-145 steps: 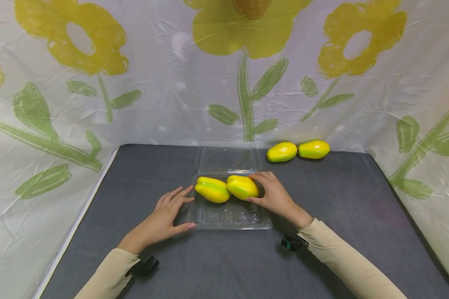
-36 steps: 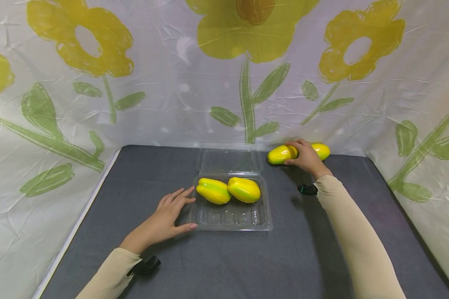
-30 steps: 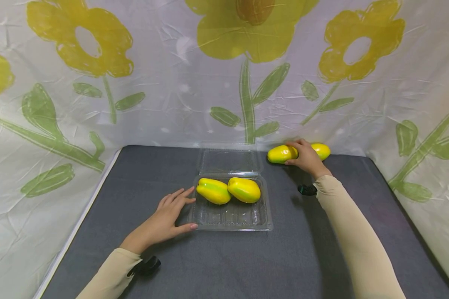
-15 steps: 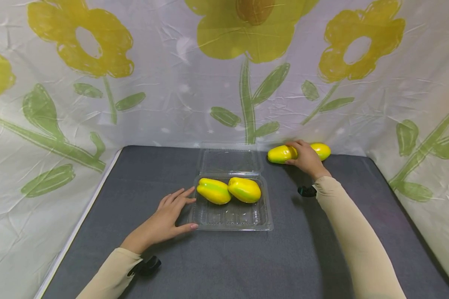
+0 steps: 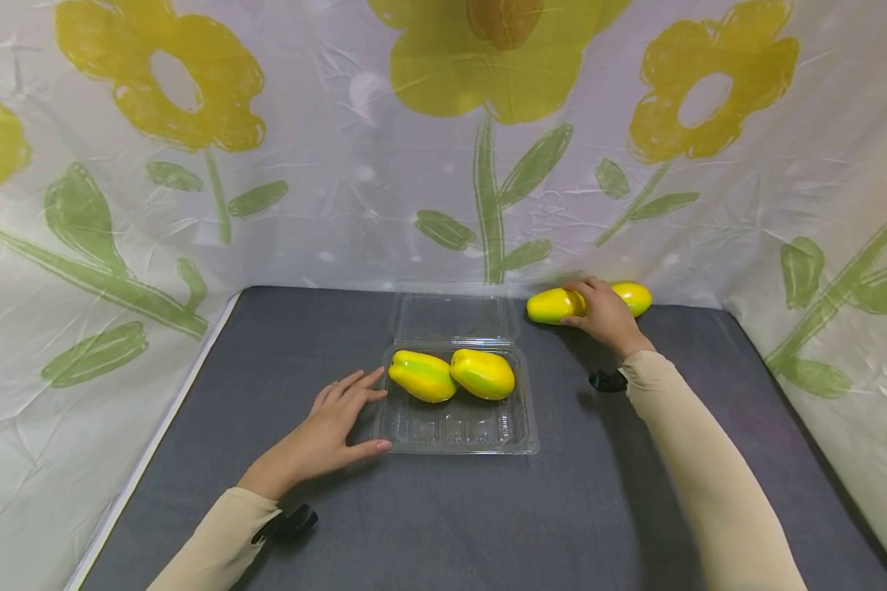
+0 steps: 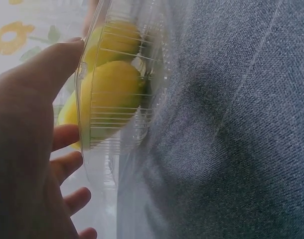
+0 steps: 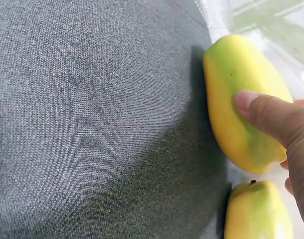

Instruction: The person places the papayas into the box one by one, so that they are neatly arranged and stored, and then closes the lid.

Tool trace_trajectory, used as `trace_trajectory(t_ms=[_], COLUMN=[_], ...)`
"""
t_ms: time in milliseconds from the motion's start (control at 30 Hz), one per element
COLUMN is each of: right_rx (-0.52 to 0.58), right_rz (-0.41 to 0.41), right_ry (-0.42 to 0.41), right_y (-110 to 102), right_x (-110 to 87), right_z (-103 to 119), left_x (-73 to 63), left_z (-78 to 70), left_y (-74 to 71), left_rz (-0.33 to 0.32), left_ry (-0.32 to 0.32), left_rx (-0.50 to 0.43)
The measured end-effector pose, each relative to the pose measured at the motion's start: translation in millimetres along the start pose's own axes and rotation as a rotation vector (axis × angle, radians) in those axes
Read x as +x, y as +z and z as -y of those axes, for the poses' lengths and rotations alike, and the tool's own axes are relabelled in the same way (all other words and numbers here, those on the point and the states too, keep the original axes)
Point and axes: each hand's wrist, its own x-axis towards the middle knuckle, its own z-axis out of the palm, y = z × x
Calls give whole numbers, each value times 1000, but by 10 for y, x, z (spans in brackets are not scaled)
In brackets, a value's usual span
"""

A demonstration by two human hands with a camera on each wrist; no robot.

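A clear plastic clamshell container (image 5: 443,447) lies open on the dark grey cloth, its lid folded back toward the wall. Two yellow-green papayas, the left papaya (image 5: 422,377) and the right papaya (image 5: 482,374), lie side by side in its base. My left hand (image 5: 325,431) has spread fingers at the container's left edge; the left wrist view shows the thumb and fingertips against the rim (image 6: 81,99). At the back right, my right hand (image 5: 608,315) grips a third papaya (image 7: 241,89) with the thumb on its near side. The right hand partly covers another papaya (image 5: 633,299) beside it.
The grey cloth-covered table (image 5: 443,525) ends at a fabric backdrop (image 5: 303,164) printed with large yellow flowers. The back-right papayas rest close to that backdrop. A white edge (image 5: 148,435) runs along the table's left side.
My right hand has left the right papaya in the container and moved to the back right, where it grips another papaya. The left hand stays at the container's edge.
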Motion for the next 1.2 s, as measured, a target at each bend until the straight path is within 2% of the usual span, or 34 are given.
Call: trace_trajectory(t_ms=[300, 933, 1200], right_rx=[23, -7, -8], right_rz=[-5, -32, -63], right_ry=[32, -14, -55], right_y=[-46, -166, -180], right_x=[-78, -247, -281], right_z=[18, 134, 185], left_x=[-20, -24, -29], left_z=[-5, -5, -23], left_y=[8, 23, 13], left_rz=[-18, -46, -36], left_ry=[11, 20, 8], left_rx=[8, 32, 21])
